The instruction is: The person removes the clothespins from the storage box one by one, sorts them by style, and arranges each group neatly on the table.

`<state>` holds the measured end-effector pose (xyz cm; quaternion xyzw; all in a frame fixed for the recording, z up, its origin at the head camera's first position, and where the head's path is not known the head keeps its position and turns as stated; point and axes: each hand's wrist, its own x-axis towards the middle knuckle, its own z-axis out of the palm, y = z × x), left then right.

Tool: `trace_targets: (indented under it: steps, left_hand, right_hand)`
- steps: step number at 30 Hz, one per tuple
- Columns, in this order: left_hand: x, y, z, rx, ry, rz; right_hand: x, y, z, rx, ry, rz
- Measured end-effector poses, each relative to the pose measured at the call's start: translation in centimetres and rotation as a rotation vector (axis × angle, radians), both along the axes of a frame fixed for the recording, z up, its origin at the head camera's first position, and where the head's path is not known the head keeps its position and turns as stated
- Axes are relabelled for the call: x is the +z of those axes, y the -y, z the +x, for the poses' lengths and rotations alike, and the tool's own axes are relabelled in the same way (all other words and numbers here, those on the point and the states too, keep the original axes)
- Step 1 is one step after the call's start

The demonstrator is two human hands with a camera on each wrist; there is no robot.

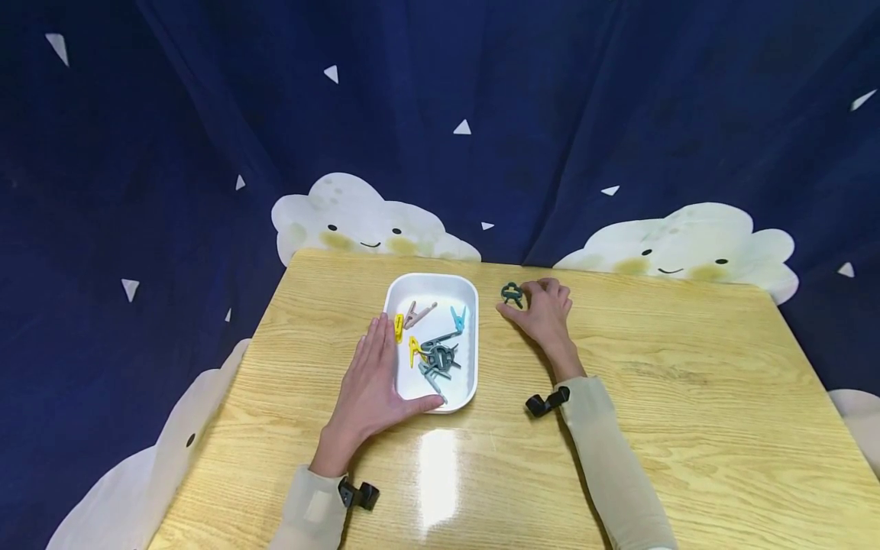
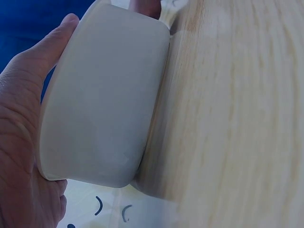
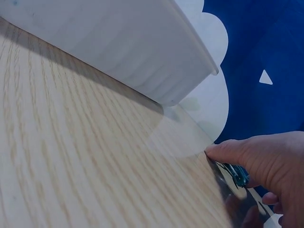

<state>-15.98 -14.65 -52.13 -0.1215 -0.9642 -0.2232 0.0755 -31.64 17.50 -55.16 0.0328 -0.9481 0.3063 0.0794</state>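
A white plastic tray (image 1: 470,382) stands on the table, with several clothes pegs in grey-green, yellow, pink and light blue inside. Along its left side lies my left hand (image 1: 374,378), fingers straight against the wall and thumb over the near rim. The left wrist view shows that hand beside the tray's outer wall (image 2: 104,95). Right of the tray's far end is a dark green clip (image 1: 512,290) on the table. My right hand (image 1: 546,317) reaches around it, thumb and forefinger spread on either side. In the right wrist view, the thumb partly covers the clip (image 3: 240,176).
The wooden table (image 1: 687,428) extends to both sides and towards me. A dark blue curtain (image 1: 426,92) with white clouds and triangles hangs behind its far edge. Small black wrist cameras (image 1: 357,495) sit on both sleeves.
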Motion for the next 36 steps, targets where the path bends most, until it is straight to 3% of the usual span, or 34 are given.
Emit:
trace_targets:
  steps: [25,36]
  left_hand:
    - [-0.1,0.0,-0.1,0.001,-0.001,-0.014]
    - [0.0,0.0,0.0,0.0,-0.005,0.0]
  right_hand:
    - [0.1,0.0,-0.3,0.005,0.04,0.046]
    - [1.3,0.6,-0.1,0.015,-0.085,0.019]
